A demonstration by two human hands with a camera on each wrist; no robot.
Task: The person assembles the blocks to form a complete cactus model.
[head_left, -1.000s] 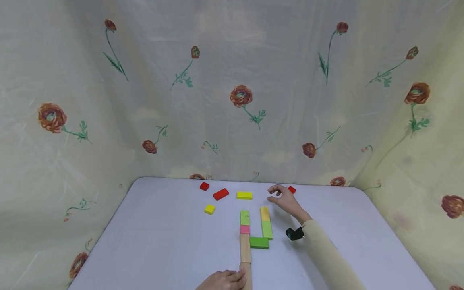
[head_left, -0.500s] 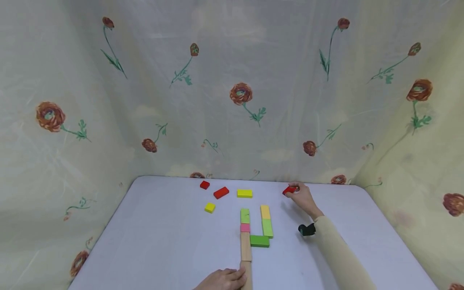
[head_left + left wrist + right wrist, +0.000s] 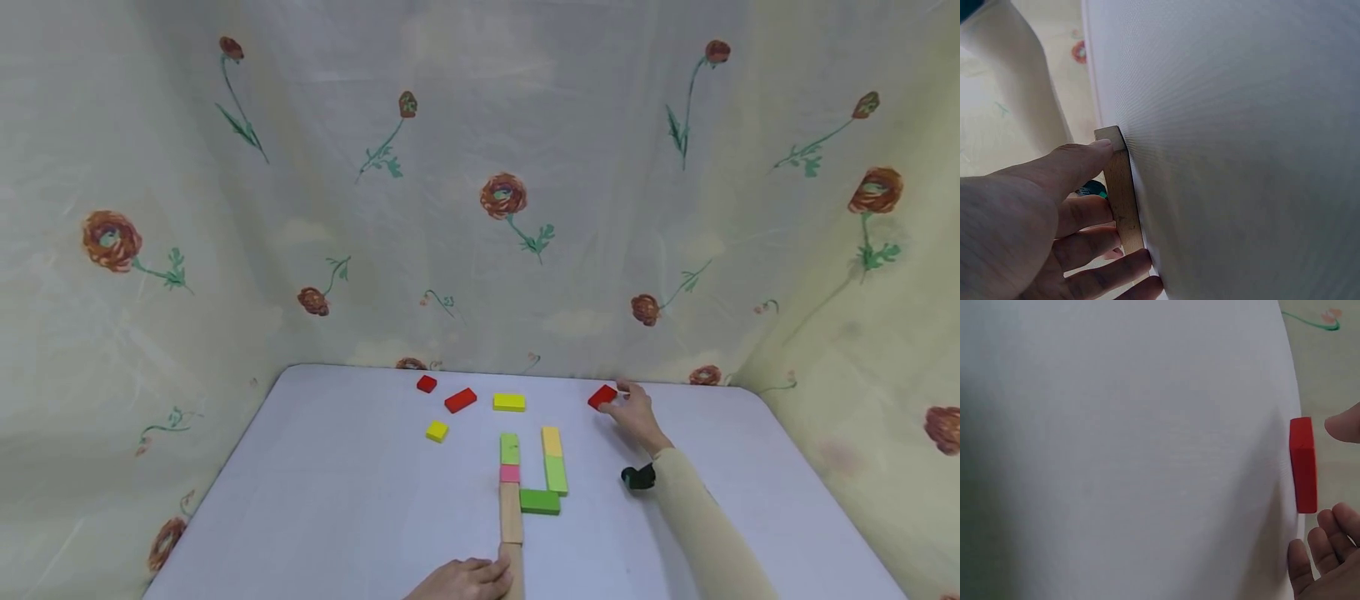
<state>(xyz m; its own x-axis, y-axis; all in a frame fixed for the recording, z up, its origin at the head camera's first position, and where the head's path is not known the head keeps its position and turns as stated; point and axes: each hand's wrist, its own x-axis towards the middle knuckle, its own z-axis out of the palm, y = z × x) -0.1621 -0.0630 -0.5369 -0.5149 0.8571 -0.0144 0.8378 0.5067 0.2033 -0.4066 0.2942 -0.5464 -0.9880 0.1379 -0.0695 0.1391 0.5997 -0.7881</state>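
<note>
My left hand point(image 3: 461, 579), at the table's near edge, rests with relaxed fingers against a plain wooden block point(image 3: 513, 575). In the left wrist view, the thumb touches one end of that wooden block point(image 3: 1124, 200) and the fingers lie along it. My right hand point(image 3: 633, 417) is at the back right beside a red block point(image 3: 602, 397). Its thumb and fingers are spread around this red block point(image 3: 1304, 465), with gaps showing in the right wrist view. A row of blocks runs away from the left hand: another wooden block point(image 3: 511, 512), a pink one point(image 3: 510, 473) and a light green one point(image 3: 509, 448).
A green block point(image 3: 539, 502) joins the row's right side. Beyond it lie a light green block point(image 3: 556, 475) and a light orange one point(image 3: 551, 442). Loose at the back are a yellow block point(image 3: 509, 402), a red one point(image 3: 461, 400), a small red one point(image 3: 427, 383) and a small yellow one point(image 3: 437, 431).
My right hand moved right to the red block, held it half a second ago, and now has its fingers parted beside it. The red block lies turned slightly. The left hand stays put.
</note>
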